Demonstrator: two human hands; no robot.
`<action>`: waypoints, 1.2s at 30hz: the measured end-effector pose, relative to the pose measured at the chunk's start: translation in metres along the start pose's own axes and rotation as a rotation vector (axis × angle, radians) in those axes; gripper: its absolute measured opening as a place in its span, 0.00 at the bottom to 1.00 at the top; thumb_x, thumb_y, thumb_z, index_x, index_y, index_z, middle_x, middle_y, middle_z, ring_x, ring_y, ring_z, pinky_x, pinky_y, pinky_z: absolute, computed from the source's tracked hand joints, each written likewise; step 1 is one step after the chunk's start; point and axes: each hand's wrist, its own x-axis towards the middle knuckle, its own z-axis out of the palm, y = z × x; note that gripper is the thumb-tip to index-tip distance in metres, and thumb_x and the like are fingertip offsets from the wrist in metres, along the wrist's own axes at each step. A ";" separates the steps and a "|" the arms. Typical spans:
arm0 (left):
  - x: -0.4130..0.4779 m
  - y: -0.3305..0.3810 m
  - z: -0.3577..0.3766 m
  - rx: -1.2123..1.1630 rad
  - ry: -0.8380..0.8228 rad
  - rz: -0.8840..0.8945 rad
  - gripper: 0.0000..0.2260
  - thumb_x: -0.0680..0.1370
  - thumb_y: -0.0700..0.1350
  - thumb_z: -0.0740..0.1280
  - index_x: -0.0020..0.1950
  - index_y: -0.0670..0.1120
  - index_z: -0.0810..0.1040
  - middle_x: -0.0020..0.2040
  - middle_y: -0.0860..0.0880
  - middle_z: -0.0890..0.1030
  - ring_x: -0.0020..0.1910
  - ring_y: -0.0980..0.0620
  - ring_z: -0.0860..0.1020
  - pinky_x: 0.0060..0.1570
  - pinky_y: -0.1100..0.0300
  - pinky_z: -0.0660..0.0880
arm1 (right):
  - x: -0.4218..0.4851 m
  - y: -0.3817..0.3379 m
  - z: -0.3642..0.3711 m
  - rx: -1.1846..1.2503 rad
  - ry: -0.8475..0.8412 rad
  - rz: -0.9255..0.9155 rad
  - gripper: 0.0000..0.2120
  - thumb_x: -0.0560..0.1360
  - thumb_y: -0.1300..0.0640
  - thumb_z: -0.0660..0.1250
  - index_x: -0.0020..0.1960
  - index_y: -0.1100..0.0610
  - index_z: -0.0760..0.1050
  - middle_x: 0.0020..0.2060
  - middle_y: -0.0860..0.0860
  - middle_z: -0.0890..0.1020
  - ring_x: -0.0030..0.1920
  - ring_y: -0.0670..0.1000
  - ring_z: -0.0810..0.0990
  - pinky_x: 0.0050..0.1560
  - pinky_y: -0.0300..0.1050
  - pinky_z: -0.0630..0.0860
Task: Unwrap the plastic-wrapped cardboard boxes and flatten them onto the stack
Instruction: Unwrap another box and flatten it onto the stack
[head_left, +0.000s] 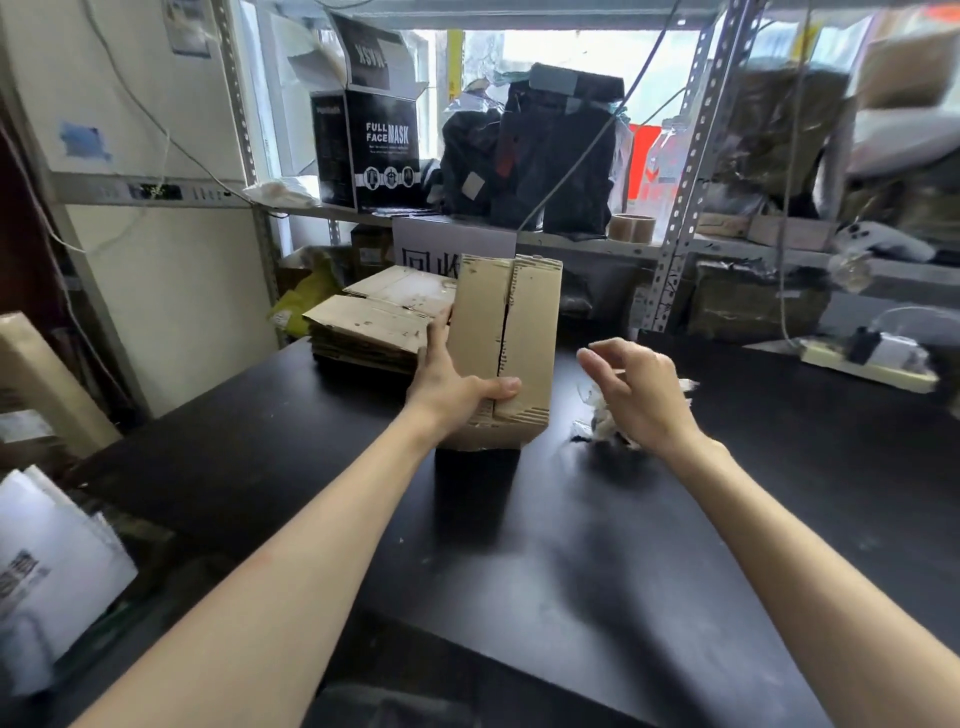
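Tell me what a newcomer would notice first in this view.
First, the brown cardboard box standing upright at the centre of the black table, gripped by the left hand. Just right of it, the right hand hovers open by crumpled plastic wrap. Behind the box to the left lies a stack of flattened cardboard.

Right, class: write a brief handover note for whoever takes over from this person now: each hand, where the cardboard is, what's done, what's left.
Left hand holds the cardboard box over the black table, thumb across its seam.
Right hand is open and empty, beside the box, over the crumpled plastic wrap.
Done: this box looks unwrapped; the flattened stack lies behind-left.
Left: flatten the box and lay it on the stack.
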 end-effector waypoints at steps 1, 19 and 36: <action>-0.008 0.003 -0.002 0.007 -0.008 0.017 0.55 0.51 0.61 0.81 0.73 0.63 0.56 0.72 0.48 0.69 0.69 0.48 0.72 0.72 0.46 0.69 | -0.002 -0.013 0.001 0.116 -0.038 0.036 0.22 0.80 0.46 0.64 0.65 0.61 0.77 0.54 0.55 0.83 0.55 0.55 0.82 0.58 0.53 0.77; -0.070 0.060 -0.033 0.244 0.108 0.053 0.58 0.62 0.57 0.83 0.80 0.45 0.51 0.73 0.43 0.68 0.72 0.43 0.68 0.71 0.51 0.67 | -0.059 -0.048 -0.005 0.644 -0.114 0.000 0.31 0.72 0.52 0.72 0.73 0.44 0.67 0.69 0.53 0.71 0.66 0.49 0.72 0.67 0.50 0.72; -0.057 0.069 -0.047 -0.203 -0.245 -0.001 0.39 0.72 0.48 0.79 0.78 0.51 0.64 0.67 0.46 0.77 0.58 0.51 0.81 0.50 0.61 0.80 | -0.038 -0.059 -0.031 1.020 -0.317 0.054 0.42 0.57 0.70 0.68 0.65 0.41 0.68 0.59 0.56 0.75 0.58 0.56 0.78 0.47 0.53 0.79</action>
